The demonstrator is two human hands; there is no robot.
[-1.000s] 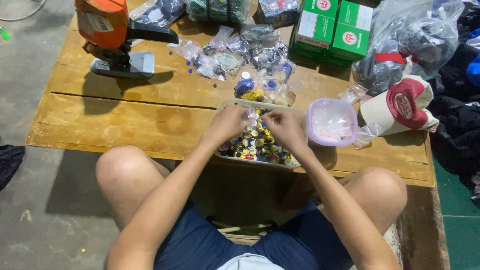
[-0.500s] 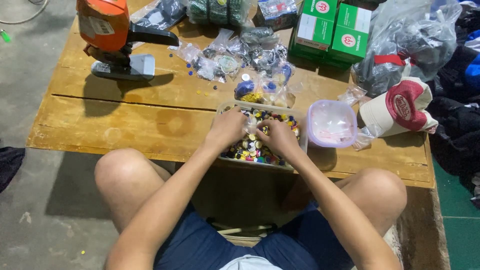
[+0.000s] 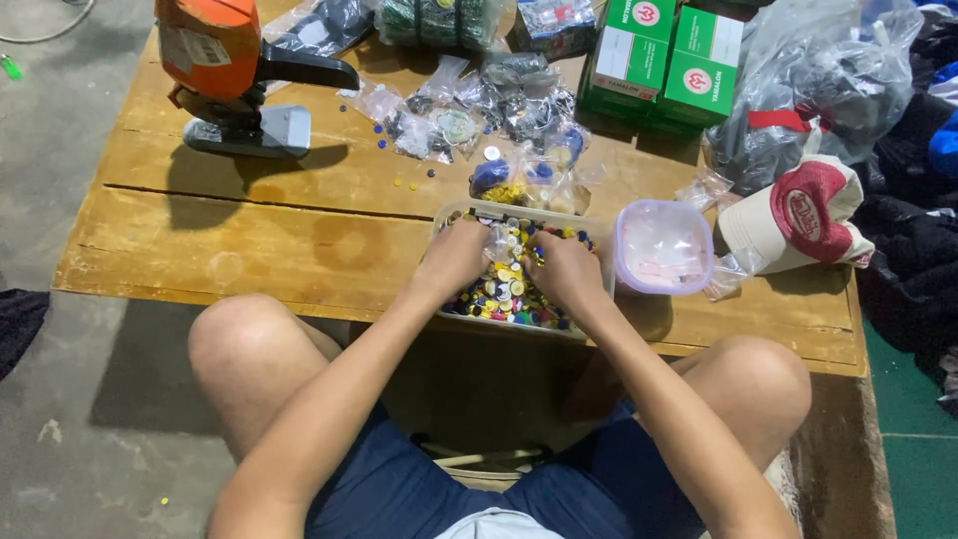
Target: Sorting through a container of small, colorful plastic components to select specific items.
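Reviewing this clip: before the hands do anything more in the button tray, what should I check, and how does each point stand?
1. Both hands in the tray: ok, left hand and right hand rest on the buttons.
2. Tray fully on the table: not ok, its near edge overhangs.
3. Something pinched in the fingers: cannot tell.
4. Lidded tub clear of the right hand: ok.
5. Orange machine away from the hands: ok.

My left hand [image 3: 451, 260] and right hand [image 3: 562, 271] side by side, palms down, fingers curled, forearms converging forward
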